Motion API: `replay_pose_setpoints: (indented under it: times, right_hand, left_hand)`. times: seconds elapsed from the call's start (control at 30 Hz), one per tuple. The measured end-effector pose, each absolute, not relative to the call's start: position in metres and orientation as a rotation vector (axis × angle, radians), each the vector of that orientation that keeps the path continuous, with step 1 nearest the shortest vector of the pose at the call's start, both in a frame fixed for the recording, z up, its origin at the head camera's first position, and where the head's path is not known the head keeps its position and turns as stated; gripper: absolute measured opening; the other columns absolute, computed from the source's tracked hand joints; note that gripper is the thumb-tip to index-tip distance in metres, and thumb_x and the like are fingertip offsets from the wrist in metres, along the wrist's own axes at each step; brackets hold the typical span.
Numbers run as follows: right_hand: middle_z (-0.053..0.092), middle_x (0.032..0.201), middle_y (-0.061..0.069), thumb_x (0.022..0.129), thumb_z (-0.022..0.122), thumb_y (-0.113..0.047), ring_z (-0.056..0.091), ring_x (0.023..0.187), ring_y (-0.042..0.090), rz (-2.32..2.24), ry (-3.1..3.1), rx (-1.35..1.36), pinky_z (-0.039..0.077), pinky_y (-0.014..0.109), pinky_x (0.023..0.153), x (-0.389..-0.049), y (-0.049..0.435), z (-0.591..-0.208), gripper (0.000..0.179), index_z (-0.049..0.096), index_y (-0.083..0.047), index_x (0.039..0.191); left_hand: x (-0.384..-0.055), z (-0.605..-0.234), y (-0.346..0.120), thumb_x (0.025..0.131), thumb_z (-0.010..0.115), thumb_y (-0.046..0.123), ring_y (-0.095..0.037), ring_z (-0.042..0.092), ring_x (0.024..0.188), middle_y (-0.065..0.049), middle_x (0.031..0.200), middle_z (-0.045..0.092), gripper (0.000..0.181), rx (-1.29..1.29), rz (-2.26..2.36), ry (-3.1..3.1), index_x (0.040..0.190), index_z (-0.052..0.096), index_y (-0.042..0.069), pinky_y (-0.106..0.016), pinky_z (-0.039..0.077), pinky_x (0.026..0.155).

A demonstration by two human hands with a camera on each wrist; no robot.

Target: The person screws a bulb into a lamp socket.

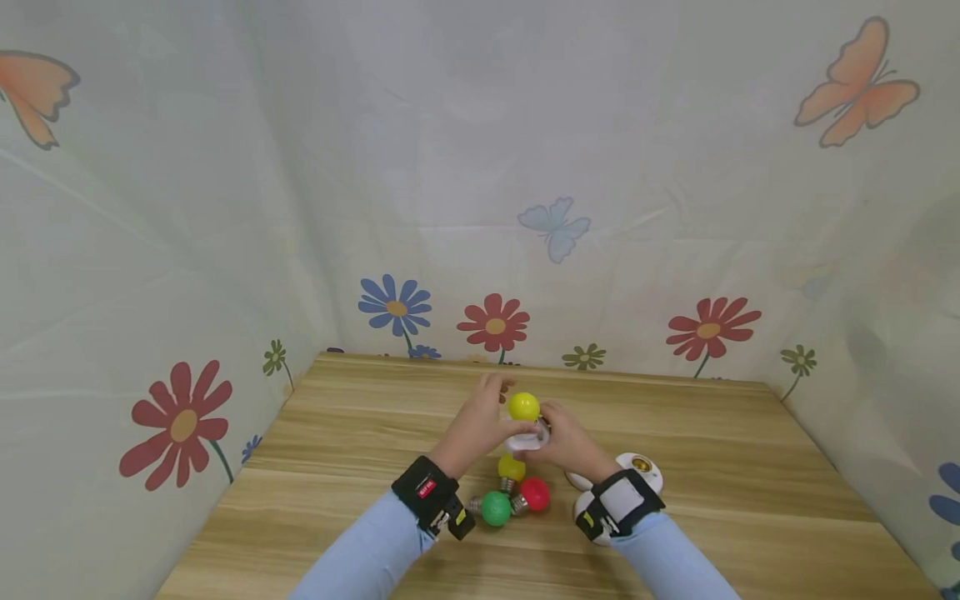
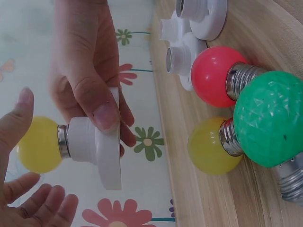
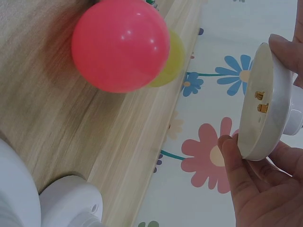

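Note:
A yellow bulb [image 1: 523, 407] stands upright in a white lamp holder [image 1: 528, 442], above the table. The right hand [image 1: 567, 442] grips the holder by its round base; in the left wrist view its thumb lies against the base. The left hand [image 1: 477, 427] is around the bulb, thumb and fingers spread, with a gap to the glass in the left wrist view. Part of the bulb's metal screw cap [image 2: 63, 141] shows outside the socket. Brass-coloured contacts [image 3: 261, 101] show on the base's underside in the right wrist view.
Below the hands, a second yellow bulb [image 1: 512, 468], a red bulb [image 1: 535, 494] and a green bulb [image 1: 496, 508] lie close together on the wooden table [image 1: 360, 433]. Several more white lamp holders [image 2: 208, 21] stand by the right wrist. A flower-printed curtain [image 1: 450, 167] hangs behind.

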State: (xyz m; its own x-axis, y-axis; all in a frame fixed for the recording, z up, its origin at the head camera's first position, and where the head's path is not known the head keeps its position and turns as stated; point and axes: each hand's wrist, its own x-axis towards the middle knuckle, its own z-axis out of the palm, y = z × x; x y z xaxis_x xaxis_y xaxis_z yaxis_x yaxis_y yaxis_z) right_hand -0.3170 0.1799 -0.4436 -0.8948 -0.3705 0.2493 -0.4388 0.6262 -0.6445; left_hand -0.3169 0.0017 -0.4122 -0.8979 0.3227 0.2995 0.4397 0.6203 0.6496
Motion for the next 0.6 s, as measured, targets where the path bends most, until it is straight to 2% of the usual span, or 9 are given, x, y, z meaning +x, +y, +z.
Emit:
replay_pose_setpoints:
  times: [0.17, 0.3, 0.43, 0.6]
  right_hand:
    - [0.062, 0.108, 0.006, 0.07, 0.086, -0.032, 0.056, 0.094, 0.019, 1.113, -2.788, 0.671, 0.051, 0.039, 0.087, -0.3168, 0.1799, -0.4439, 0.06, 0.061, -0.008, 0.119]
    - [0.061, 0.109, 0.006, 0.07, 0.086, -0.033, 0.055, 0.095, 0.019, 1.115, -2.791, 0.673, 0.051, 0.04, 0.089, -0.3172, 0.1802, -0.4447, 0.061, 0.061, -0.009, 0.12]
    - [0.061, 0.108, 0.006, 0.07, 0.086, -0.033, 0.055, 0.094, 0.019, 1.102, -2.771, 0.699, 0.051, 0.039, 0.087, -0.319, 0.1806, -0.4457, 0.061, 0.061, -0.008, 0.119]
    - [0.061, 0.107, 0.007, 0.07, 0.086, -0.032, 0.056, 0.095, 0.019, 1.122, -2.767, 0.694, 0.052, 0.038, 0.086, -0.3189, 0.1807, -0.4457, 0.061, 0.06, -0.007, 0.12]
  left_hand:
    - [-0.314, -0.4106, 0.0071, 0.076, 0.08, 0.042, -0.014, 0.051, 0.089, -0.002, 0.105, 0.052, 0.055, -0.626, -1.068, -2.625, 0.114, 0.054, 0.011, -0.018, 0.05, 0.075]
    - [-0.3147, -0.4111, 0.0084, 0.077, 0.079, 0.04, -0.013, 0.051, 0.086, 0.0, 0.101, 0.052, 0.051, -0.653, -1.071, -2.594, 0.111, 0.055, 0.012, -0.016, 0.05, 0.073]
    - [-0.3178, -0.4117, 0.0073, 0.079, 0.078, 0.037, -0.013, 0.053, 0.088, -0.001, 0.104, 0.054, 0.049, -0.693, -1.064, -2.599, 0.114, 0.056, 0.012, -0.017, 0.051, 0.076]
    - [-0.3191, -0.4084, 0.005, 0.084, 0.075, 0.026, -0.015, 0.057, 0.099, -0.002, 0.114, 0.057, 0.043, -0.779, -1.106, -2.628, 0.121, 0.059, 0.011, -0.024, 0.052, 0.089]
